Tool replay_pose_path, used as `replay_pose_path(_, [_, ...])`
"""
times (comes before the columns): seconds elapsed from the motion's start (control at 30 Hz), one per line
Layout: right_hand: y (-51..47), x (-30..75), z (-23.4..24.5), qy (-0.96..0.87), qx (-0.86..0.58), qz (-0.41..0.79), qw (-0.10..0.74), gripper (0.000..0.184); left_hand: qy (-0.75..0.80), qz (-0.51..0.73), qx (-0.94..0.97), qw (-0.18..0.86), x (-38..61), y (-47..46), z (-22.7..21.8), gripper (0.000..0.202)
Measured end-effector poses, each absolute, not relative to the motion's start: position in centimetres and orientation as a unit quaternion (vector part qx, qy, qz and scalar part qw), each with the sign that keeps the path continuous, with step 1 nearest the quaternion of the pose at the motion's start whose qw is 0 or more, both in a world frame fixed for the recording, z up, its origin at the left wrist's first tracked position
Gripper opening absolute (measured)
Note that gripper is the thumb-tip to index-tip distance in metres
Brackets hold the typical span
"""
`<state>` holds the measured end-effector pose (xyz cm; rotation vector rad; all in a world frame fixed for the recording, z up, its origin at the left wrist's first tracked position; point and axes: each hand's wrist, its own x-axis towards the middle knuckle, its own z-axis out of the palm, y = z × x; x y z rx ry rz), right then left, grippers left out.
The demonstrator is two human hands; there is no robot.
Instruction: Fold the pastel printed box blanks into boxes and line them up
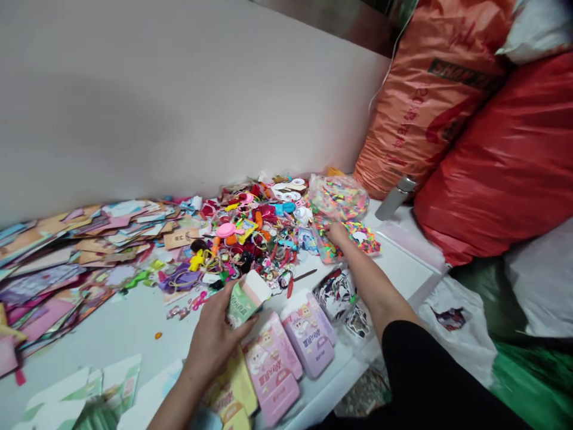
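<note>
Black clothing (421, 376) fills the near edge, right of centre. The left hand (215, 340) grips a small green-and-cream carton (246, 298), fingers wrapped around one side and spread slightly, keeping the carton's open end clear. Just right of it lie a pink box (271, 376) and a lilac box (308, 337). The right arm reaches far right; the right hand (338, 234) rests on a clear plastic bag of neon beads (338, 200), fingers pressed together and bent downward, though the fingertips are poorly seen and any pinch is uncertain. A heap of hair accessories (255, 239) lies between the hands and the far wall, crowding the white table (403, 269). Flat printed cards (89, 251) spread left; an orange sack (430, 101) and red sack (501, 155) bank far right.
</note>
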<state>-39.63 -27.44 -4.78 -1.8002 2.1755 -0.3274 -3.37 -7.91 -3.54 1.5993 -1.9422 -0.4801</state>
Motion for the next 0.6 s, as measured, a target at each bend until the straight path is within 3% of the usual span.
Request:
replay_pose_path(0.13, [-27.0, -40.8, -3.8, 0.729, -0.637, -0.152, 0.2, 0.013, -0.711, -0.185, 0.615, 0.286, -2.8, -7.9, -3.4, 0.079])
replay_pose_path(0.3, [-25.5, -42.3, -2.6, 0.724, -0.603, -0.204, 0.265, 0.02, -0.698, -0.195, 0.628, 0.284, -3.2, -7.9, -3.1, 0.08])
replay_pose_path(0.5, [-23.8, -39.1, -0.8, 0.709, -0.607, -0.25, 0.258, 0.012, -0.686, -0.175, 0.638, 0.303, -3.9, -6.8, -3.0, 0.077])
replay_pose_path(0.6, [-21.0, -34.2, 1.1, 0.627, -0.64, -0.289, 0.338, 0.014, -0.681, -0.17, 0.646, 0.299, -4.4, -6.1, -3.0, 0.075])
